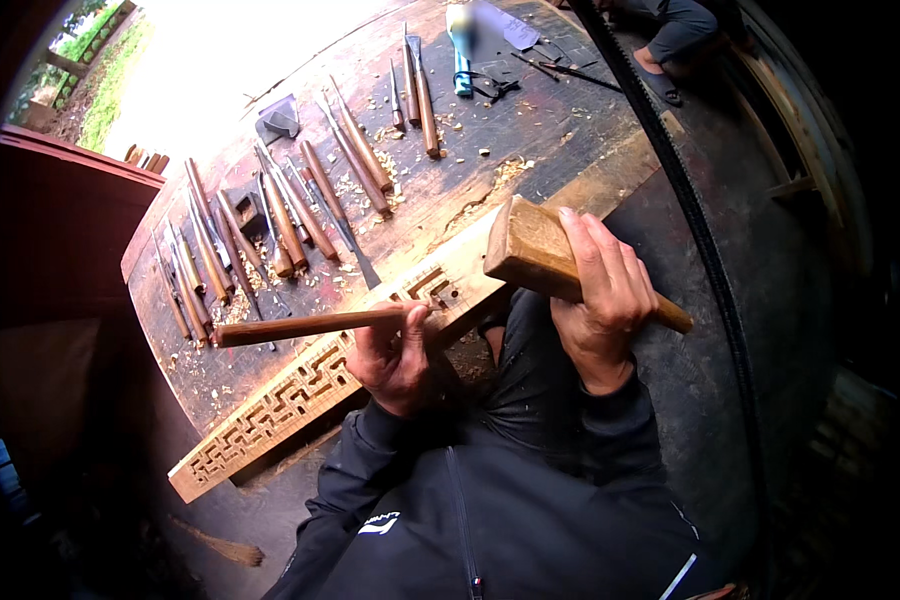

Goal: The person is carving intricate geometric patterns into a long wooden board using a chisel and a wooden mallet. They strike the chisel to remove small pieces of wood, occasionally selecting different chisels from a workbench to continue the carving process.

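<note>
My left hand (395, 362) is closed around one end of a chisel (305, 325), its wooden handle pointing left over the board. The chisel's blade is hidden by my fingers. In my right hand (605, 300) is a wooden mallet (532, 250), gripped close to its blocky head, with the handle's end sticking out to the right. Both hands are above a long pale wooden board (305, 385) that runs diagonally across the bench edge. A carved fretwork of angular slots covers much of it. The mallet head hangs over the board's upper right part.
Several wooden-handled carving tools (290, 205) lie in rows on the dark workbench (560, 130), among wood shavings (510, 172). A blue bottle (460, 50) stands at the far side. A black strip (685, 190) crosses the right side. Another person's leg (675, 40) shows at the far right.
</note>
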A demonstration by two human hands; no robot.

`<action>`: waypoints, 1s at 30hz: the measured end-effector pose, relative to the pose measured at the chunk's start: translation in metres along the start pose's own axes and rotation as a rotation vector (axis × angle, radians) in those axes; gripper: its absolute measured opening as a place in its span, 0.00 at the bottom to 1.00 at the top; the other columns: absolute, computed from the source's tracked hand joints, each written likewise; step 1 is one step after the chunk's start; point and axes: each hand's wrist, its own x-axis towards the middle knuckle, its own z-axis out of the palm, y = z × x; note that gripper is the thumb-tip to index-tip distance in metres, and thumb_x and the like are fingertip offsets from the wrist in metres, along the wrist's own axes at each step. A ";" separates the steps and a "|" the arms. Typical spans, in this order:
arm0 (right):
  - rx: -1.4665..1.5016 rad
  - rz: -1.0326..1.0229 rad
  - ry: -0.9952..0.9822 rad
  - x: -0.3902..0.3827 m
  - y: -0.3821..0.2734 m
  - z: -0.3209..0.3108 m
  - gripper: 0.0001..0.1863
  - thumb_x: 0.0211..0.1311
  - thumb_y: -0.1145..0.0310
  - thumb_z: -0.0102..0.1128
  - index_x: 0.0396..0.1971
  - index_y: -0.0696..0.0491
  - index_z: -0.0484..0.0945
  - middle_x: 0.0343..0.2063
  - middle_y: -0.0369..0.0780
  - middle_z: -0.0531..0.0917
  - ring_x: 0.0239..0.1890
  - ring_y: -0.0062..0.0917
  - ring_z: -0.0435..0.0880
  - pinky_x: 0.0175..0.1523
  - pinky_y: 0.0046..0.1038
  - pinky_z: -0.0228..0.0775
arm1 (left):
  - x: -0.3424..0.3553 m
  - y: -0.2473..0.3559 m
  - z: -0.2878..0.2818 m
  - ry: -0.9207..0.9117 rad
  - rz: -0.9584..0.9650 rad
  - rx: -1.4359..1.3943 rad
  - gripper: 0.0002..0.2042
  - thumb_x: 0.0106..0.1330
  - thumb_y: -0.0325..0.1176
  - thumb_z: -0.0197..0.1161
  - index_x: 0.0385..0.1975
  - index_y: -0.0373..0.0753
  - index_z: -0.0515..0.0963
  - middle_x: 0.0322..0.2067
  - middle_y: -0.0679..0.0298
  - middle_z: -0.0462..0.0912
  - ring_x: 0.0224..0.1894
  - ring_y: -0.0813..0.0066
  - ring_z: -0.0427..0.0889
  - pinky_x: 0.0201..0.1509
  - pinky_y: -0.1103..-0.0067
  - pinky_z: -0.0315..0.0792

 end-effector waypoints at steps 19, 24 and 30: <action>-0.017 0.002 -0.022 0.007 0.006 -0.004 0.32 0.57 0.80 0.74 0.66 0.53 0.86 0.55 0.47 0.92 0.51 0.46 0.93 0.57 0.42 0.84 | 0.009 0.011 0.004 -0.165 0.044 0.210 0.09 0.76 0.12 0.69 0.52 0.28 0.81 0.43 0.52 0.94 0.47 0.68 0.94 0.55 0.73 0.87; -0.026 0.003 -0.031 0.006 0.007 -0.005 0.33 0.57 0.80 0.74 0.66 0.53 0.86 0.55 0.47 0.92 0.51 0.46 0.93 0.58 0.42 0.85 | 0.008 0.010 0.003 -0.173 0.025 0.222 0.10 0.76 0.13 0.70 0.52 0.28 0.81 0.42 0.53 0.94 0.46 0.69 0.94 0.53 0.74 0.87; -0.014 0.010 -0.032 0.007 0.005 -0.005 0.34 0.55 0.81 0.75 0.66 0.53 0.87 0.55 0.47 0.92 0.53 0.46 0.93 0.59 0.43 0.85 | 0.011 0.014 0.007 -0.140 0.045 0.230 0.09 0.76 0.14 0.71 0.50 0.28 0.82 0.39 0.54 0.94 0.43 0.71 0.94 0.51 0.75 0.87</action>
